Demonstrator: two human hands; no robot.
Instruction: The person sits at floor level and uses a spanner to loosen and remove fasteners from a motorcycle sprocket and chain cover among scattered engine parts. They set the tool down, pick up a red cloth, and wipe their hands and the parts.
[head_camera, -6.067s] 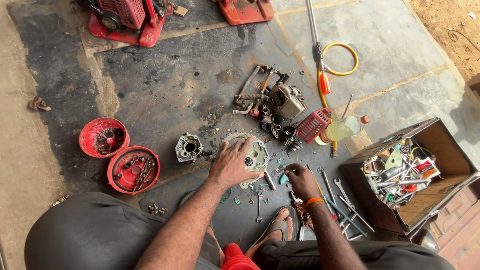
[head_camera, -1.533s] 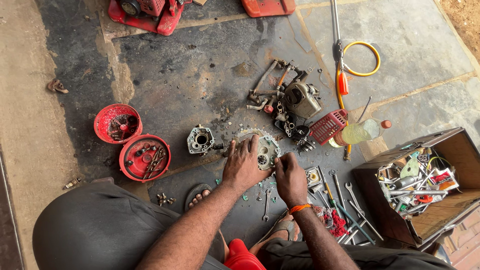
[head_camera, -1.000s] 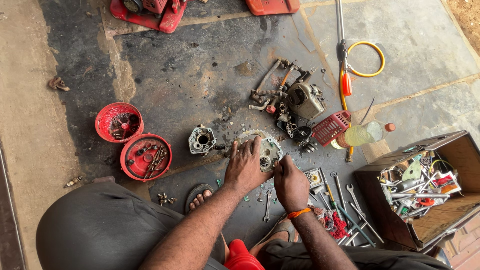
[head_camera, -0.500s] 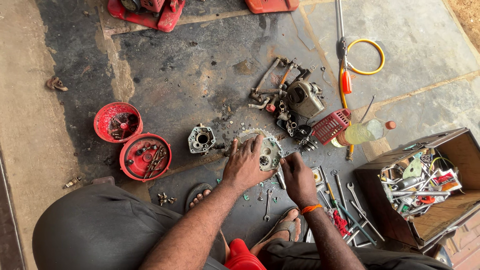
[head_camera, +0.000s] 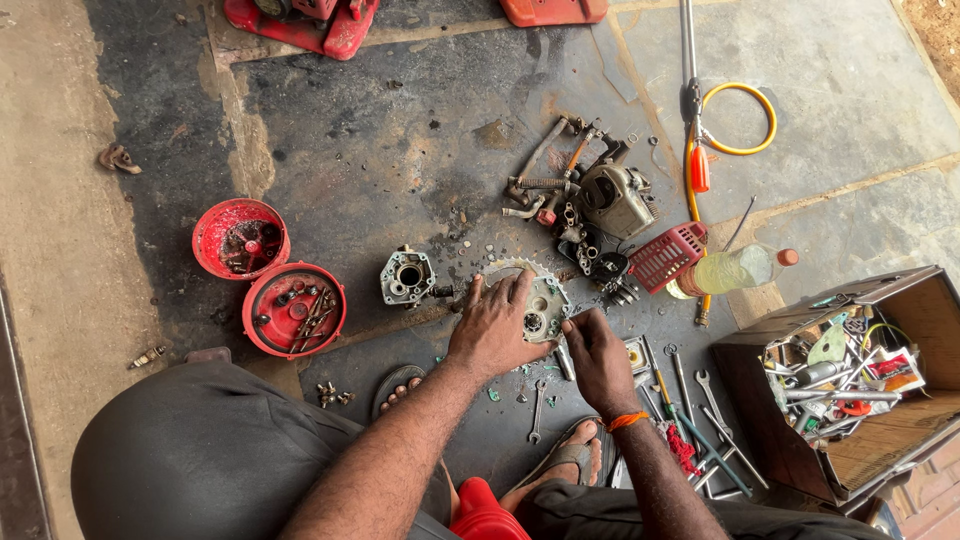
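Lying flat on the oily floor (head_camera: 400, 150) between the cylinder (head_camera: 407, 277) and the engine parts (head_camera: 600, 200), the toothed plate (head_camera: 535, 300) is pressed down by the left hand (head_camera: 495, 325), fingers spread over its near rim. The right hand (head_camera: 597, 355) is closed on a small tool, tip at the plate's hub. The plate is judged stiff, metal, fairly heavy and greasy; it is best gripped at the rim. Compared with half a second earlier, the right hand is shifted slightly nearer the hub.
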